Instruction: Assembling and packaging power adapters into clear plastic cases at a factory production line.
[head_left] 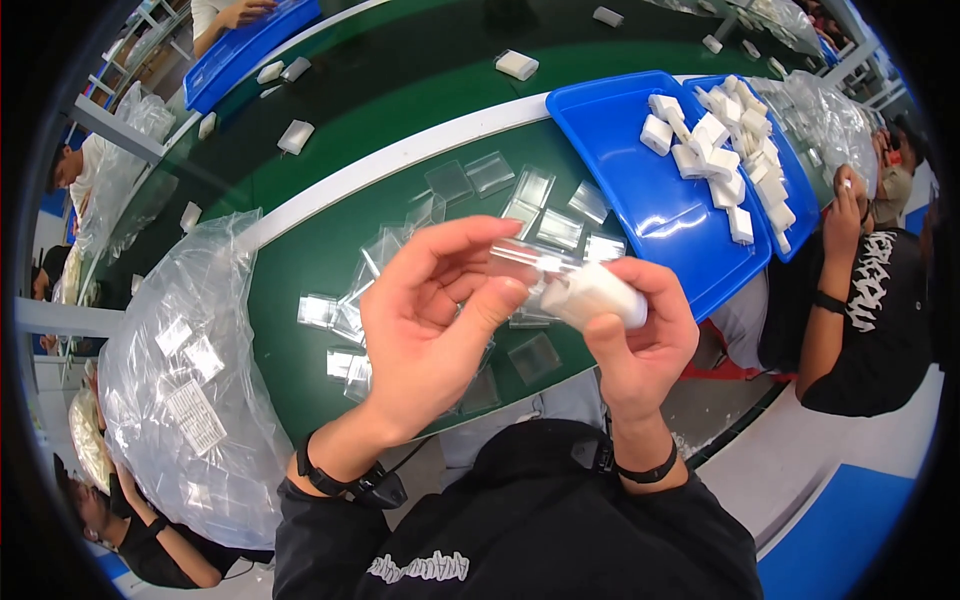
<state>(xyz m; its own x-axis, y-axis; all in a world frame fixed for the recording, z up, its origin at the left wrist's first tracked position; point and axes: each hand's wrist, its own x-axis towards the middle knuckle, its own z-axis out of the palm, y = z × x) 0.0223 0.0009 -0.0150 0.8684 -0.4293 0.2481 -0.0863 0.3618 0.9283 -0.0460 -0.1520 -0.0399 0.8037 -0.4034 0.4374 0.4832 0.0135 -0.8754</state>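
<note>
I work at a green tabletop (300,270) with a white edge strip, curving away through a busy workroom; other people sit along it on both sides. Small clear bags (540,215) lie scattered on the green in front of me, a big crumpled plastic sack (190,370) sits to my left, and a blue tray (640,190) of white blocks (715,150) to my right. I hold my work up above the tabletop, near my chest. My left hand (430,320) has its grip closed on a clear bag (525,258), pinched between thumb and fingers. My right hand (640,335) grips a white block (595,293). Its long axis runs left to right, slightly tilted, its left end pointing into the bag's mouth.
</note>
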